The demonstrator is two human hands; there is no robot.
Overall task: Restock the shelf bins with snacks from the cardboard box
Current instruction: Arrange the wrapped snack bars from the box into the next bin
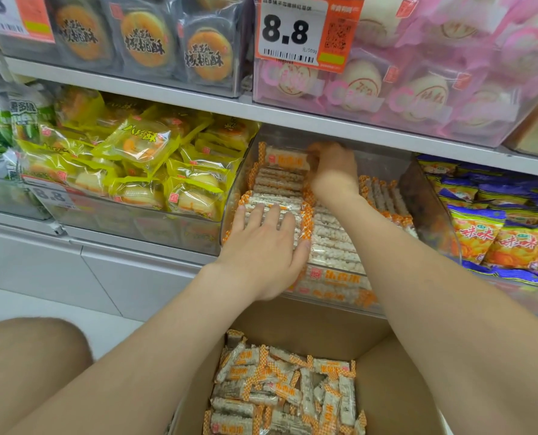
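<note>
A clear plastic shelf bin holds rows of rice-bar snacks in orange-checked wrappers. My left hand lies flat with straight fingers on the front row of bars. My right hand reaches deep into the bin and its curled fingers grip an upright bar at the back. Below, an open cardboard box holds several loose bars of the same snack.
Yellow-wrapped pastries fill the bin to the left, blue and orange snack bags the bin to the right. The shelf above overhangs the bin, with a price tag. My knee is at the lower left.
</note>
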